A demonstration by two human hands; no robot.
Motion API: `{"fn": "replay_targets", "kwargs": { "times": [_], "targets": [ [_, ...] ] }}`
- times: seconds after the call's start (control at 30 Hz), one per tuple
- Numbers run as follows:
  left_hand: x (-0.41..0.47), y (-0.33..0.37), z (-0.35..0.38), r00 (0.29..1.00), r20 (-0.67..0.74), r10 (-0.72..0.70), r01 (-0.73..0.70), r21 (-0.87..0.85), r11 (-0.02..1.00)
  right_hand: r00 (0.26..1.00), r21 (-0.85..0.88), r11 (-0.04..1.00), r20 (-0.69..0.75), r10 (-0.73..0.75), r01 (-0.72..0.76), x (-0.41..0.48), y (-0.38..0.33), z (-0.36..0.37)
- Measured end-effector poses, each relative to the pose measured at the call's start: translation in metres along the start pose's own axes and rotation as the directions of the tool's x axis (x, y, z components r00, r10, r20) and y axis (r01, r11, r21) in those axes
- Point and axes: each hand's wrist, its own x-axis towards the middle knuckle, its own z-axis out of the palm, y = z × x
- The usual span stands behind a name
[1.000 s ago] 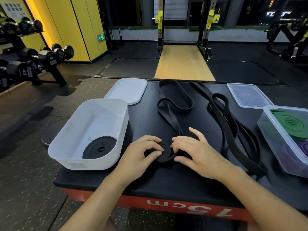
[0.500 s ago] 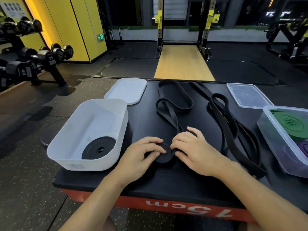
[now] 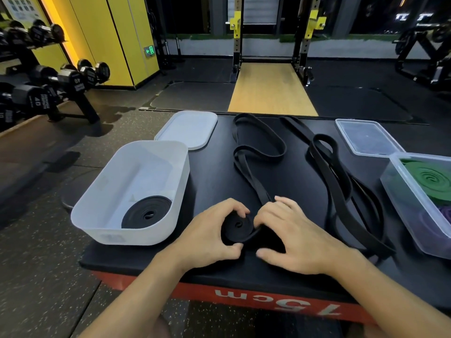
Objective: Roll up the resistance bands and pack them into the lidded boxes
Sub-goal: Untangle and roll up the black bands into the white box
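Note:
On the black box top, my left hand [image 3: 210, 236] curls round a small black coil [image 3: 238, 226] of a resistance band, thumb below and fingers above. My right hand [image 3: 290, 236] pinches the coil's right side where the loose band [image 3: 246, 167] feeds in. The unrolled part of that band trails away toward the far edge. A second black band [image 3: 341, 191] lies loose to the right. A white box [image 3: 102, 203] on the left holds one rolled black band [image 3: 146, 212]. A clear box [image 3: 400, 198] on the right holds rolled green [image 3: 432, 181] and purple [image 3: 446, 212] bands.
A white lid [image 3: 188, 129] lies behind the white box and a clear lid [image 3: 366, 137] behind the clear box. The black top [image 3: 210, 172] has a red front edge marked 75cm. A dumbbell rack [image 3: 48, 86] stands at the left, a squat rack [image 3: 271, 45] beyond.
The coil has grown a little as both hands turned it. The loose band has been drawn closer to me. My right fingers have curled in over the coil's side.

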Motion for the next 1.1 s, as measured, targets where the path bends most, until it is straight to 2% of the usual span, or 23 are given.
{"fn": "replay_targets", "kwargs": {
  "times": [0.07,0.1,0.17,0.27,0.4,0.6,0.83,0.93,1.0,1.1],
  "targets": [
    [0.000,0.001,-0.001,1.000,0.016,-0.012,0.013,-0.026,1.000,0.996,0.170,0.981,0.006,0.089,-0.089,0.000,0.000,0.001],
    [-0.001,0.002,0.000,1.000,0.023,-0.007,0.007,-0.033,0.999,0.996,0.200,0.976,-0.012,0.085,-0.081,0.003,0.001,0.002],
    [-0.002,0.003,0.000,1.000,0.027,0.013,-0.013,-0.023,1.000,0.998,0.184,0.983,-0.053,0.025,-0.015,0.012,0.004,0.003],
    [-0.001,0.003,0.001,1.000,0.008,0.017,-0.017,0.008,1.000,0.999,0.173,0.984,-0.028,-0.032,0.036,0.017,0.005,0.002],
    [-0.001,0.003,0.002,1.000,-0.009,0.029,-0.029,0.047,0.998,0.995,0.143,0.987,-0.078,-0.062,0.073,0.008,0.004,0.010],
    [-0.001,0.003,0.001,1.000,0.008,0.030,-0.031,0.061,0.998,0.998,0.016,0.998,0.023,-0.053,0.053,0.009,-0.002,0.007],
    [-0.003,0.000,0.007,0.998,-0.038,0.046,-0.042,0.106,0.993,1.000,0.164,0.986,0.000,-0.008,0.008,0.015,-0.008,0.006],
    [-0.003,0.000,0.011,0.992,-0.122,0.026,0.006,0.257,0.966,1.000,0.182,0.983,0.007,0.026,-0.027,0.015,-0.006,0.006],
    [0.000,0.000,0.014,0.992,-0.129,-0.004,0.049,0.347,0.937,0.999,0.177,0.983,0.022,0.035,-0.039,0.016,-0.005,0.005],
    [0.001,-0.002,0.013,0.991,-0.129,-0.024,0.063,0.301,0.952,1.000,0.185,0.982,0.018,0.022,-0.025,0.016,-0.007,0.005]
  ]
}}
